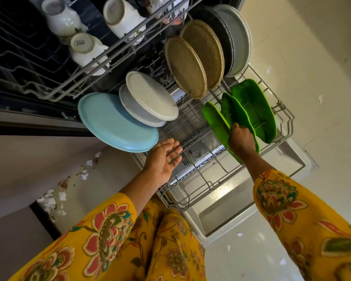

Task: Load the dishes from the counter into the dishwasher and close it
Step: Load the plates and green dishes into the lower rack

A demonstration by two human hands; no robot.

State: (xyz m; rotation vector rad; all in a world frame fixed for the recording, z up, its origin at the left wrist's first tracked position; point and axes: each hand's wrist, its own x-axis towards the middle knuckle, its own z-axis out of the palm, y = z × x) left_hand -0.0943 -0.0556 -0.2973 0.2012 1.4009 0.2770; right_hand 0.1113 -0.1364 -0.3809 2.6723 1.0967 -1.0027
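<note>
While the right hand (240,136) pinches the rim of a green plate (219,126), the left hand (164,159) hangs palm-up with fingers spread and relaxed, holding nothing, just above the lower rack (201,185). The green plate stands on edge at the near end of a row of three green plates, in the right part of the rack; its two neighbours (251,110) lean beside it, touching or nearly so. Its long axis runs from the upper left down toward the person, and its hollow face appears to turn toward the neighbours, though that is partly hidden.

Risk, as judged: if the fingers let go before the lower rim sits between tines, the plate may tip onto the open door (241,203) or knock the next plate. Crowding could also leave faces overlapped. On the left stand a blue plate (118,122) and two pale plates (150,96); brown plates (197,63) stand behind; cups (122,17) sit upturned in the upper rack (73,82).
</note>
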